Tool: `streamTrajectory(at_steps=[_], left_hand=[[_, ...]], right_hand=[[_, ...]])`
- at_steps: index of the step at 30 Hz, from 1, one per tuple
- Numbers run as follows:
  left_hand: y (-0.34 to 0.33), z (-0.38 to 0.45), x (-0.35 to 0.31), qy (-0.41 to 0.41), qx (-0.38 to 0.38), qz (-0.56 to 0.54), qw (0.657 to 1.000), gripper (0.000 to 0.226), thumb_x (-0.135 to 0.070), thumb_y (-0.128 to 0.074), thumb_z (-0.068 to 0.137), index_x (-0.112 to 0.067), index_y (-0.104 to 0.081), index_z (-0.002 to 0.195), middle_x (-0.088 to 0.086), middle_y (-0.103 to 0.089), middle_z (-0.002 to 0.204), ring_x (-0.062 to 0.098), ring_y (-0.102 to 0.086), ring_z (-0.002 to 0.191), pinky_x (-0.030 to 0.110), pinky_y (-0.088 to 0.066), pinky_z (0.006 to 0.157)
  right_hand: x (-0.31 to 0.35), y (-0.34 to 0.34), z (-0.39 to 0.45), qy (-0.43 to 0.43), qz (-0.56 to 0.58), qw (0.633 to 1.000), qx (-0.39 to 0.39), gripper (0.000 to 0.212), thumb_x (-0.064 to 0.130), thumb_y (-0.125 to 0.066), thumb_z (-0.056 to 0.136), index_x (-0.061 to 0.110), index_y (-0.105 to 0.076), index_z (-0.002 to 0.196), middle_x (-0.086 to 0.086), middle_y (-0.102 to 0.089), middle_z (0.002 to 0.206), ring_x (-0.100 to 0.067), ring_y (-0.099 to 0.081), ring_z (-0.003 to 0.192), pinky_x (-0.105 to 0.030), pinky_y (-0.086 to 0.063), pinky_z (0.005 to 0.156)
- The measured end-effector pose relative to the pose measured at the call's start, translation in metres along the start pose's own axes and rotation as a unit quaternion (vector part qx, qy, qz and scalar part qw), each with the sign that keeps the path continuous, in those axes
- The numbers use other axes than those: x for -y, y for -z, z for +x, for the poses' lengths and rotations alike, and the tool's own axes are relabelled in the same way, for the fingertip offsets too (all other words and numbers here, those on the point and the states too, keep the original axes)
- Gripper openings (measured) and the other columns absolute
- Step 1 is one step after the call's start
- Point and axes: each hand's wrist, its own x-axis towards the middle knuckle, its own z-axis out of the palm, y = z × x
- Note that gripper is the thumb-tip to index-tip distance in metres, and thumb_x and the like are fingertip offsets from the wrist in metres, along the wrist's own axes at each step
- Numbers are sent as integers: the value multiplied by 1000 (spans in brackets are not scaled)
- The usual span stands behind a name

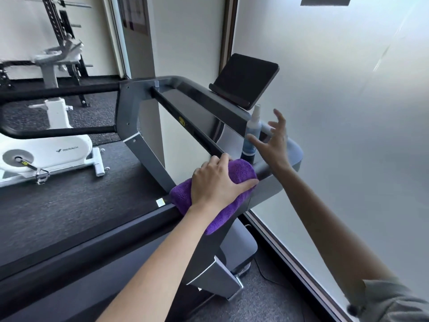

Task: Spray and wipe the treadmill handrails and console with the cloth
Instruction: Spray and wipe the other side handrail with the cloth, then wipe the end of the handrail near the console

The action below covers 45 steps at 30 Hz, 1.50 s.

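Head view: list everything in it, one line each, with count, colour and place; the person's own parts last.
Treadmill: one, grey and black, across the middle.
Handrail: one near, black, running lower left to centre.
Cloth: one, purple, draped over the handrail.
Spray bottle: one, blue with white top, upright on the console edge.
Tablet: one, black, propped on the console.
Exercise bike: one, white, left.
Frosted wall: one, pale, right.
Left hand: presses on the cloth.
Right hand: fingers spread, beside the spray bottle, holding nothing.

Cloth (234,180) on handrail (130,226); bottle (251,133) on console (222,105).
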Motion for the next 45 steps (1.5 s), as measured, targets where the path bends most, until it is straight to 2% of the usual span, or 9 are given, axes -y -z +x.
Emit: streamTrajectory(at_steps=[7,15,22,26,30,33,37,40,45], left_hand=[[7,-14,-5,30,-86,-35,995,53,-72,-56,76,-29,-60,107,-4,-61,96,20,-57,93,29,-35,70],[50,-38,-22,59,-179,-305,934,49,-64,-53,79,-24,-56,106,-9,-59,108,11,-54,103,32,-44,91],[71,-70,-64,-48,131,-499,855,56,-62,-63,62,-35,-55,111,-6,-44,123,8,-53,113,29,-47,98],[58,-95,-56,-160,246,-473,831,56,-46,-75,65,-39,-55,117,-10,-50,127,15,-48,122,37,-43,103],[28,-132,-65,-154,338,-443,816,40,-24,-82,72,-25,-60,105,-7,-65,95,-7,-59,81,13,-48,76],[-6,-169,-72,-151,398,-426,798,30,-16,-81,75,-21,-61,97,-1,-67,83,-7,-60,65,15,-51,65],[-47,-225,-78,-99,434,-453,772,22,-22,-79,75,-26,-61,87,2,-69,83,11,-63,74,33,-53,71],[-74,-258,-80,-39,441,-461,769,21,-12,-75,81,-25,-59,84,-1,-66,82,12,-60,76,26,-51,69],[-128,-294,-73,45,469,-401,785,18,-22,-74,83,-18,-60,92,4,-66,94,17,-61,86,32,-50,76]], right_hand=[[53,22,-89,-31,156,976,147,22,16,-54,97,11,-63,116,5,-66,91,2,-59,79,-18,-50,71],[89,62,-141,-24,291,907,303,63,11,-70,82,26,-40,135,-18,-61,117,-36,-63,103,-50,-51,94],[116,125,-204,-46,271,953,128,75,-5,-64,78,26,-31,138,-27,-58,115,-29,-59,93,-51,-55,80],[117,151,-262,-86,172,979,65,69,-7,-63,80,28,-37,134,-14,-66,108,-21,-63,89,-43,-56,79],[98,160,-320,-161,53,986,-7,60,-8,-64,83,22,-44,131,-13,-69,106,-20,-67,89,-31,-57,78],[76,172,-369,-231,7,972,-53,56,-1,-69,82,16,-47,130,-10,-70,102,-15,-67,89,-24,-54,82],[45,189,-429,-312,-14,948,-66,51,11,-79,77,20,-55,121,-4,-71,100,-13,-68,89,-26,-54,83],[13,196,-480,-384,-32,922,-48,50,16,-86,66,18,-62,110,3,-71,95,-8,-64,85,-26,-52,80],[-35,176,-543,-491,129,847,-159,31,2,-70,82,10,-62,111,-10,-70,104,-16,-66,91,-27,-55,78]])
